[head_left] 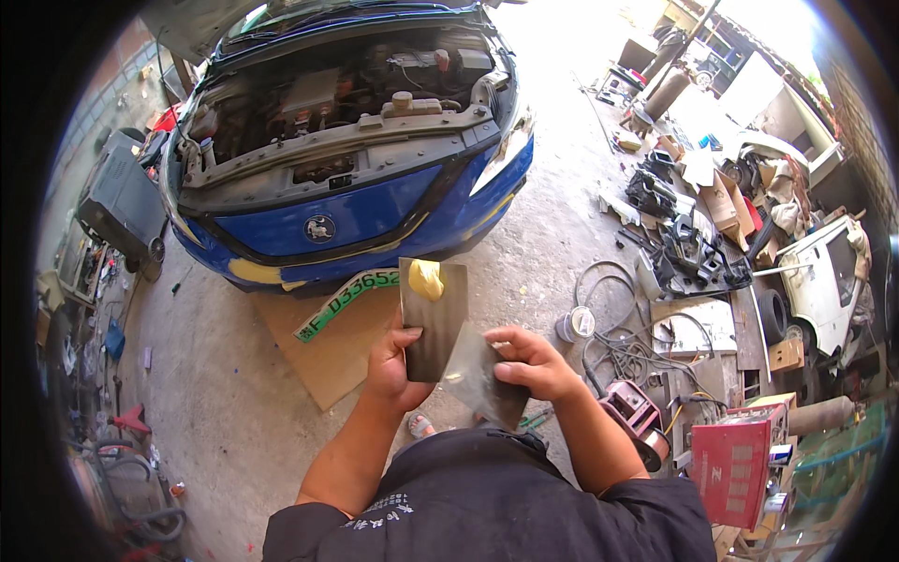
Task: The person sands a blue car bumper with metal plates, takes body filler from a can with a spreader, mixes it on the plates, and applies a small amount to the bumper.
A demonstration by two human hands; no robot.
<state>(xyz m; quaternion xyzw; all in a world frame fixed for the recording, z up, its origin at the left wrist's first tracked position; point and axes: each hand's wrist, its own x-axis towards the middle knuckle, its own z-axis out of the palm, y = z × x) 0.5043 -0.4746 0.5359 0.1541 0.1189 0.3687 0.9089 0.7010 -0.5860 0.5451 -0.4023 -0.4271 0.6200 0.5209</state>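
My left hand (393, 368) grips a flat grey putty board (434, 330), its thumb on the face. A lump of yellow putty (427, 279) sits at the board's far end. Between thumb and fingers, my right hand (537, 367) holds a thin putty spreader (501, 391), partly see-through and slightly blurred. The spreader's left edge meets or overlaps the board's lower right side; I cannot tell whether they touch. Ahead stands a blue car (281, 234) with its hood up and yellow putty patches (255, 272) along its front bumper.
A bent licence plate (346, 302) lies on a flat cardboard sheet (300, 351) before the car. To my right are a tin (575, 324), coiled cables (618, 347), a red machine (735, 468) and piled car parts (684, 244). A grey bin (126, 192) stands left.
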